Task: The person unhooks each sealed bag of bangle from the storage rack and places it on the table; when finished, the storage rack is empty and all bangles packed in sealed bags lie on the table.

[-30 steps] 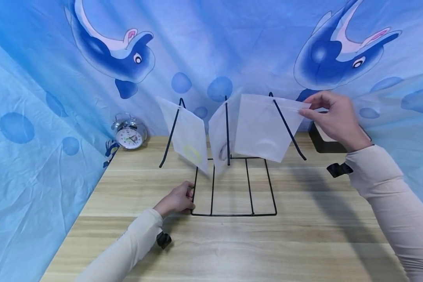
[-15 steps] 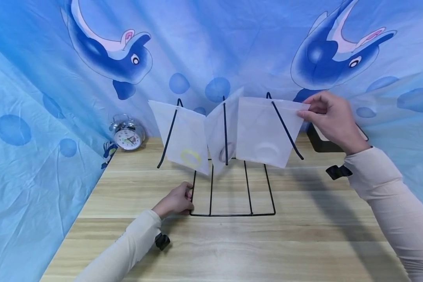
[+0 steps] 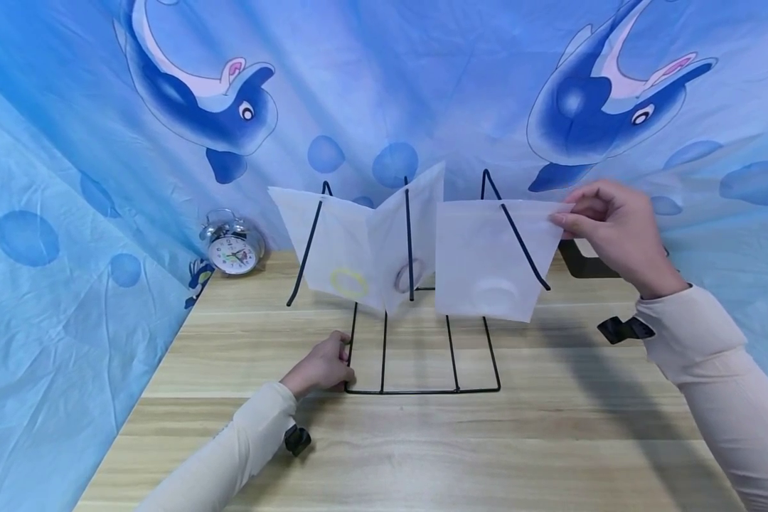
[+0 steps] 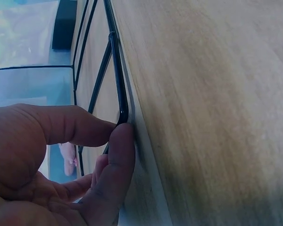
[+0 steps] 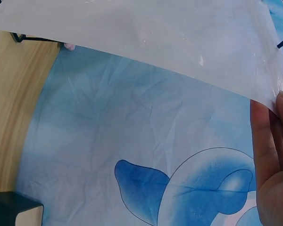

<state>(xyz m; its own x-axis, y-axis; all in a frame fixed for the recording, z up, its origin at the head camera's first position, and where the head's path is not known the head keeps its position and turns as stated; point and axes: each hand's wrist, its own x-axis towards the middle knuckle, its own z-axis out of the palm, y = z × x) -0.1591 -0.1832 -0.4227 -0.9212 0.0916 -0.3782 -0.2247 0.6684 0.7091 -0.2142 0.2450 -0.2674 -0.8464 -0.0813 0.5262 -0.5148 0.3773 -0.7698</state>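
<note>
A black wire display rack (image 3: 422,391) stands on the table, and my left hand (image 3: 325,361) pinches the front left corner of its base. In the left wrist view, thumb and finger (image 4: 121,155) meet at that wire corner. Three frosted plastic bags hang from the rack's arms. The left bag (image 3: 323,238) holds a yellow ring, the middle bag (image 3: 393,235) a dark purplish ring, and the right bag (image 3: 486,249) a pale ring. My right hand (image 3: 614,231) pinches the right bag's upper right corner; the right arm's wire (image 3: 525,245) passes in front of this bag.
A silver alarm clock (image 3: 233,249) sits at the table's back left. A dark box (image 3: 582,263) with a light top stands at the back right, partly behind my right hand. A blue dolphin-print curtain (image 3: 409,85) surrounds the wooden table (image 3: 409,455).
The right bag has come lower and toward me along its arm, with my right hand. The left and middle bags have swung round to show more of their faces. My left hand stays put.
</note>
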